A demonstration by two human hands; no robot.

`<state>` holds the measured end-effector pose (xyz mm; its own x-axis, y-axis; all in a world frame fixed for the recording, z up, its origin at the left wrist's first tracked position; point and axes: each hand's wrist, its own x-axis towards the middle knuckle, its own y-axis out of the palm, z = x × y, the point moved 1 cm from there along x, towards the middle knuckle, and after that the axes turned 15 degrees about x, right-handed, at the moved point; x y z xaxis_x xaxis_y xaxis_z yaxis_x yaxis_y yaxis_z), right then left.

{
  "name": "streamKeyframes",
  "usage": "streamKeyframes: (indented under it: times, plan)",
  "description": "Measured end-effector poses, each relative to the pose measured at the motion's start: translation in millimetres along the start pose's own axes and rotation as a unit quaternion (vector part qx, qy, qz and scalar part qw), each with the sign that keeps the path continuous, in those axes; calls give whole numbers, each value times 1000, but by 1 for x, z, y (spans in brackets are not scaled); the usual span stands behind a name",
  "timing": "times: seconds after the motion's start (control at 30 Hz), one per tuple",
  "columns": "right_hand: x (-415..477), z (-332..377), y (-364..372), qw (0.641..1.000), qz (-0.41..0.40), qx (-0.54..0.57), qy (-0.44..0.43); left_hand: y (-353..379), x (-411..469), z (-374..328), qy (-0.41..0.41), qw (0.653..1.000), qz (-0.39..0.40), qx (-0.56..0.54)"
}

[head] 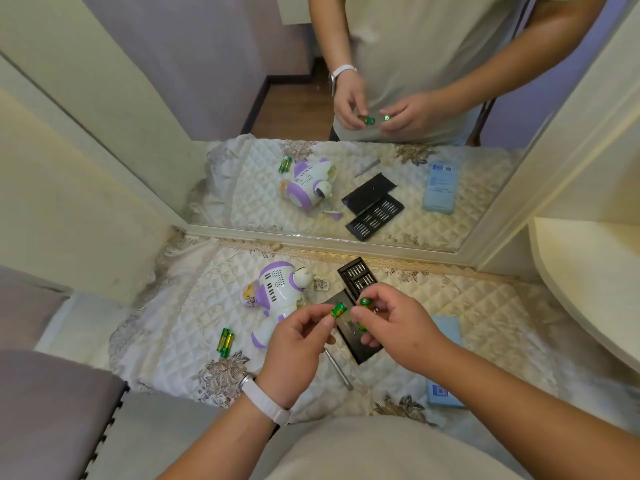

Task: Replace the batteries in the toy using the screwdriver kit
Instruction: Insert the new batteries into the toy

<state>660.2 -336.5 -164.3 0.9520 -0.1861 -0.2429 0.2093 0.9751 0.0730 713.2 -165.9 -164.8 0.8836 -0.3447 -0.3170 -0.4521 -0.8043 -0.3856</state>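
The left hand (pixel 298 337), curled, pinches a green battery (pixel 338 310). The right hand (pixel 398 327) pinches a second battery (pixel 365 302). Labels too small to read.

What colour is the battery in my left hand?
Green with a yellow band, clearest in the head view: the battery pinched by the left hand.

Your toy robot (pixel 277 292) lies near the back edge of the counter (pixel 485 306), with the bit tray (pixel 356 277) just right of it. Two spare batteries (pixel 225 342) lie left of the toy, nearer you. Above the tray lid (pixel 362 351), your left hand (pixel 298 341) holds a battery (pixel 337 310) and your right hand (pixel 394 323) a second battery (pixel 364 303). The screwdriver (pixel 337 368) lies in front of the lid.
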Motion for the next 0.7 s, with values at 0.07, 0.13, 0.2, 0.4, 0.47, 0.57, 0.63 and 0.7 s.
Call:
streamKeyframes:
  times: [0.07,0.13,0.2,0.4,0.47,0.57,0.63,0.7]
  plan:
    - [1,2,0,1000,14,-21,1,2,0,1,-12,1000,-8,-12]
    - [3,2,-1,998,29,-57,0,3,0,0,-18,1000,-12,-20]
    - [4,3,-3,995,41,-92,4,3,1,-1,-16,999,-17,-22]
    - [6,4,-10,994,18,-112,3,1,4,-2,-21,999,-23,-15]
    - [6,5,-12,996,5,-93,1,1,5,-2,-17,1000,-18,-6]
    - [6,5,-15,995,-9,-96,-16,2,5,-3,-16,1000,-14,-9]
    - [6,4,-17,995,-16,-99,-13,3,5,-5,-10,1000,-10,-7]
    - [7,3,-16,994,-10,-106,-10,4,5,-4,10,1000,-16,21]
